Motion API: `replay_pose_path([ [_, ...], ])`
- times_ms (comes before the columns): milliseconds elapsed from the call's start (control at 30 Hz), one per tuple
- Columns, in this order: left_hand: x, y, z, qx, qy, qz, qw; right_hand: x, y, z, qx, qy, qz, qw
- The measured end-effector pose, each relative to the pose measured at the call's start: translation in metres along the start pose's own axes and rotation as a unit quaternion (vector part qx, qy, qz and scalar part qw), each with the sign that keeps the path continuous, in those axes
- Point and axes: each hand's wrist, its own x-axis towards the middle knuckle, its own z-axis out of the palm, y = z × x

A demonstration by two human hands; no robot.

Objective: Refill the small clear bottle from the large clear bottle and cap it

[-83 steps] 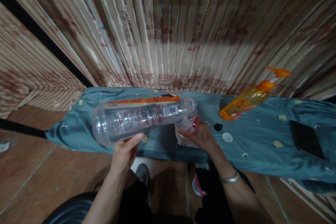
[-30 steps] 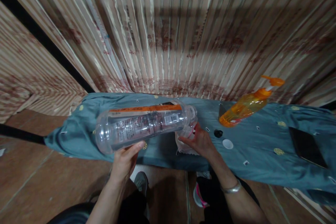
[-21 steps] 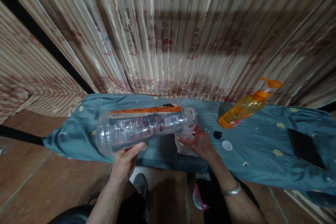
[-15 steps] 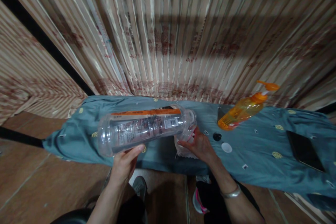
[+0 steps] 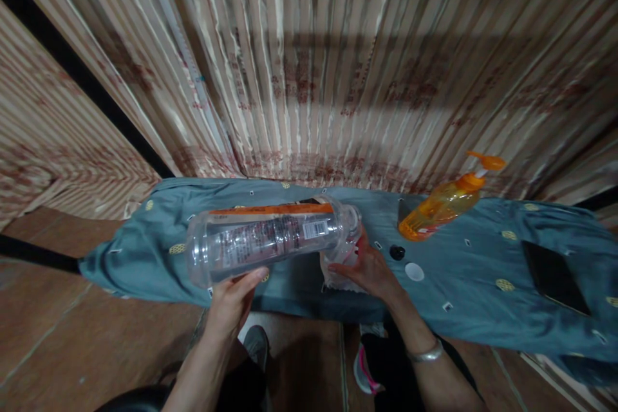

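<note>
A big clear plastic bottle (image 5: 270, 238) with an orange-edged printed label and a barcode lies almost level above the cloth, its neck pointing right. My left hand (image 5: 235, 299) grips it from below near the base, thumb along the near side. At the neck, my right hand (image 5: 369, 267) is closed around a pale, see-through plastic bag (image 5: 338, 277) with a crinkled lower edge. The bottle's mouth sits against the top of this bag; whether anything passes between them cannot be made out. A black cap (image 5: 397, 252) and a white round disc (image 5: 414, 271) lie right of my right hand.
An orange pump bottle (image 5: 439, 209) leans at the back right. A flat black object (image 5: 555, 277) lies farther right on the teal cloth (image 5: 473, 290) covering the long surface. A pleated curtain (image 5: 309, 77) hangs behind. Black poles (image 5: 91, 87) stand at the left.
The view has shifted slightly. The bottle sits a touch farther right in the picture, still tilted the same way. Both hands keep their grips.
</note>
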Motion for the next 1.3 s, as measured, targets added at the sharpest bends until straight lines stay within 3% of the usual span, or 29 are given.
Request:
replay_pose_path([
  [367, 0.000, -0.002, -0.002, -0.005, -0.012, 0.006, 1.000, 0.003, 0.004, -0.003, 0.009, -0.044, 0.008, 0.999],
  [567, 0.001, -0.002, -0.002, -0.010, -0.015, 0.011, 1.000, 0.005, 0.003, 0.000, 0.028, -0.045, 0.000, 0.999],
  [800, 0.000, -0.002, 0.000, -0.008, -0.007, 0.004, 1.000, 0.006, 0.005, 0.006, -0.007, -0.007, 0.000, 1.000],
  [1300, -0.001, 0.002, 0.001, 0.003, -0.011, 0.017, 1.000, 0.006, 0.010, 0.008, 0.010, -0.030, 0.013, 0.999],
])
